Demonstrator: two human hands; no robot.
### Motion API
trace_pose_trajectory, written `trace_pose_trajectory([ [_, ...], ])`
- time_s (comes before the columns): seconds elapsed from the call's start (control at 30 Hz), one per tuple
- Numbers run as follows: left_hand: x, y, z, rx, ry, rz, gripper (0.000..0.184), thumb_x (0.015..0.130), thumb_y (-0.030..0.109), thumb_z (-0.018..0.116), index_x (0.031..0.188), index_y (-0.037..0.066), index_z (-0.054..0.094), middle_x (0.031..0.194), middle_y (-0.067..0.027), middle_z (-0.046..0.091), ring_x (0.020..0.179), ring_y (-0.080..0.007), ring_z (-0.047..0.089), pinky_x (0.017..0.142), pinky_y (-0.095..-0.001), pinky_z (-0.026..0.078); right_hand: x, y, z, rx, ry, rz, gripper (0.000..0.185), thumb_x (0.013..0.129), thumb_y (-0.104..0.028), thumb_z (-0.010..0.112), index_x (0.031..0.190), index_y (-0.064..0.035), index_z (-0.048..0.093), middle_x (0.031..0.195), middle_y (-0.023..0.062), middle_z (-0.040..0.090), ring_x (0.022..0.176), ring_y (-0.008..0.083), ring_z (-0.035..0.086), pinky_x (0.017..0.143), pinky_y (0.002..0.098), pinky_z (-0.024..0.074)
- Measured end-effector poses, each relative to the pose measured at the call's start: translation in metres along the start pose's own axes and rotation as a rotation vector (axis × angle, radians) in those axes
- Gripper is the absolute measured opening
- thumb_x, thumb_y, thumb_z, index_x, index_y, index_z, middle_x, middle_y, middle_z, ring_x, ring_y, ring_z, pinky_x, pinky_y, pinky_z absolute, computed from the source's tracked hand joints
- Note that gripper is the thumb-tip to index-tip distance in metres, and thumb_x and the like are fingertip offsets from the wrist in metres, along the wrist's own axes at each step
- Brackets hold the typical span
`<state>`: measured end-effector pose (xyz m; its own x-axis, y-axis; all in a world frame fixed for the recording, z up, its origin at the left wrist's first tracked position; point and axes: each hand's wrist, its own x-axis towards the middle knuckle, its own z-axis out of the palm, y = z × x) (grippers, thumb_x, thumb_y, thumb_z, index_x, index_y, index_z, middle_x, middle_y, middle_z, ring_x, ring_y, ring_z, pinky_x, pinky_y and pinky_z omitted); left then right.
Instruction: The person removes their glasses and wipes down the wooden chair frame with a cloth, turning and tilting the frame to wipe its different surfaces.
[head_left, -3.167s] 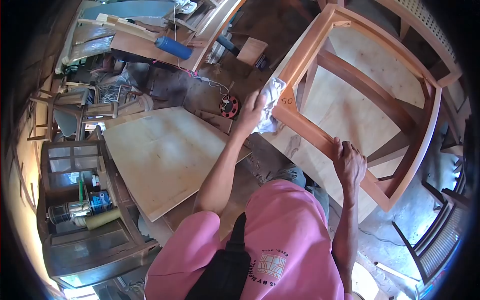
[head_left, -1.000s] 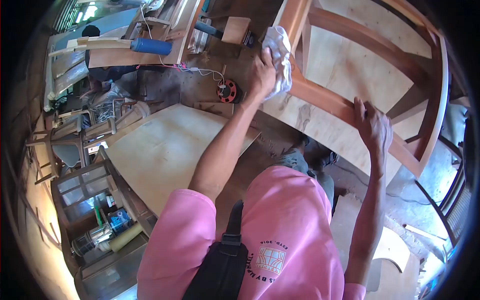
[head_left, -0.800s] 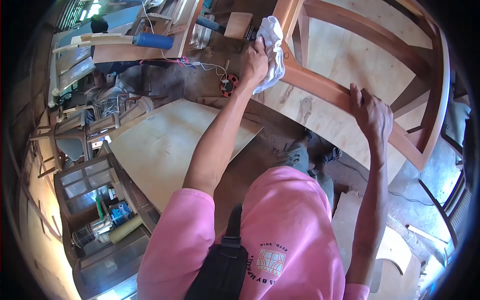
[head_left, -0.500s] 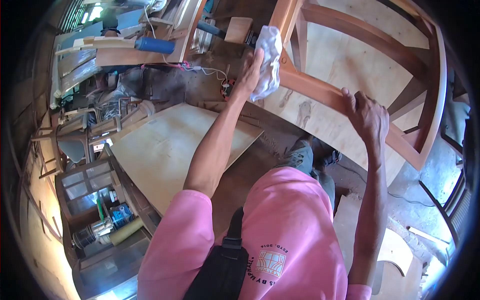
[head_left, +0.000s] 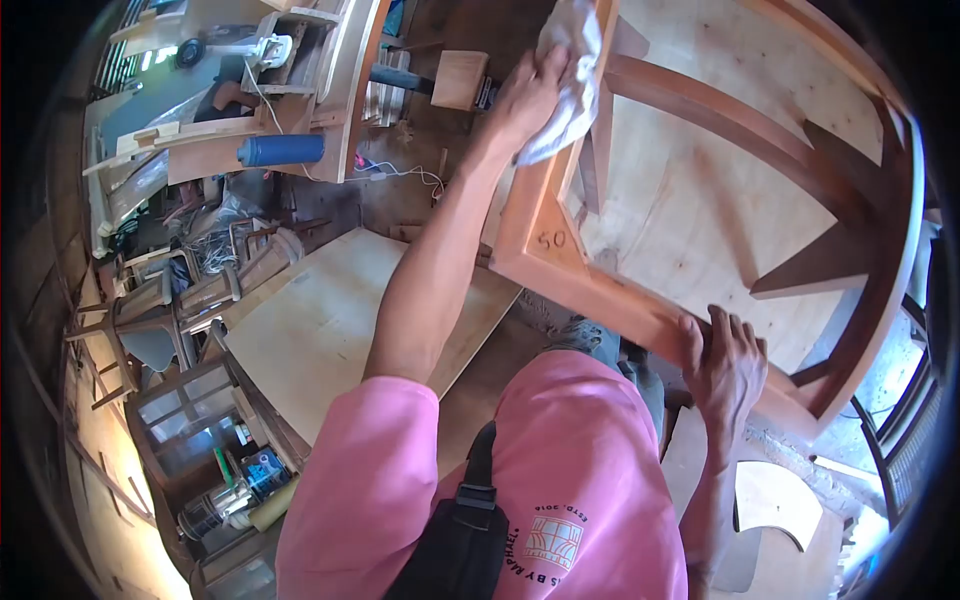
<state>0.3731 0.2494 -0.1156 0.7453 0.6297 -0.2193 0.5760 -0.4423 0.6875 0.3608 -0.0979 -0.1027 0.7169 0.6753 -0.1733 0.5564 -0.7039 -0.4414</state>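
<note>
My left hand (head_left: 530,100) presses a crumpled white cloth (head_left: 580,95) against the side rail of a reddish-brown wooden frame (head_left: 610,310). A corner block (head_left: 553,238) on the frame has "50" written on it. Curved and angled braces (head_left: 730,115) cross the inside of the frame. Lower down, my right hand (head_left: 725,365) grips the near rail, thumb on one side and fingers over the other. Pale plywood (head_left: 675,215) lies beneath the frame.
A plywood sheet (head_left: 350,320) lies left of my body. Beyond it are a blue cylinder (head_left: 281,150) on a cluttered bench, wooden chair parts (head_left: 225,275) and a glazed cabinet (head_left: 185,425). A curved pale board (head_left: 775,500) is at lower right.
My left hand has moved with the cloth up onto the side rail. The frame's near corner sits lower in view, and its "50" marking now shows. My right hand stays on the near rail.
</note>
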Motion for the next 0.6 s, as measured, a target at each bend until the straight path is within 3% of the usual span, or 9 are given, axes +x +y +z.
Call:
trace_pose_trajectory([
  [0.07, 0.035, 0.025, 0.006, 0.021, 0.086, 0.082, 0.067, 0.091, 0.052, 0.039, 0.118, -0.009, 0.045, 0.114, -0.0342, 0.052, 0.109, -0.0455, 0.051, 0.088, -0.0417, 0.044, 0.000, 0.002, 0.000, -0.009, -0.033, 0.001, 0.036, 0.085, -0.037, 0.056, 0.098, -0.0029, 0.059, 0.076, 0.0110, 0.058, 0.073, 0.0270, 0.056, 0.068, 0.0383, 0.0409],
  [0.17, 0.118, 0.049, 0.010, -0.264, -0.090, 0.303, 0.052, 0.094, 0.042, 0.039, 0.108, -0.005, 0.057, 0.099, -0.0279, 0.060, 0.101, -0.0427, 0.056, 0.084, -0.0440, 0.044, 0.000, 0.002, -0.003, 0.014, -0.040, 0.018, 0.043, 0.085, -0.041, 0.056, 0.101, -0.0011, 0.059, 0.075, 0.0107, 0.056, 0.074, 0.0263, 0.055, 0.069, 0.0382, 0.0403],
  [0.3, 0.195, 0.065, 0.019, -0.003, 0.018, 0.254, 0.060, 0.093, 0.049, 0.035, 0.105, -0.005, 0.058, 0.095, -0.0296, 0.060, 0.098, -0.0425, 0.058, 0.081, -0.0447, 0.045, 0.004, -0.001, -0.007, 0.032, -0.088, 0.048, 0.045, 0.087, -0.041, 0.051, 0.104, 0.0009, 0.059, 0.078, 0.0131, 0.058, 0.076, 0.0284, 0.056, 0.070, 0.0385, 0.0401],
  [0.6, 0.205, 0.072, 0.013, 0.022, -0.004, 0.249, 0.069, 0.090, 0.057, 0.034, 0.105, -0.006, 0.059, 0.094, -0.0316, 0.059, 0.097, -0.0414, 0.059, 0.079, -0.0461, 0.046, 0.004, -0.002, -0.003, 0.034, -0.054, 0.069, 0.046, 0.086, -0.042, 0.052, 0.101, 0.0007, 0.060, 0.077, 0.0126, 0.058, 0.074, 0.0281, 0.056, 0.070, 0.0383, 0.0402],
])
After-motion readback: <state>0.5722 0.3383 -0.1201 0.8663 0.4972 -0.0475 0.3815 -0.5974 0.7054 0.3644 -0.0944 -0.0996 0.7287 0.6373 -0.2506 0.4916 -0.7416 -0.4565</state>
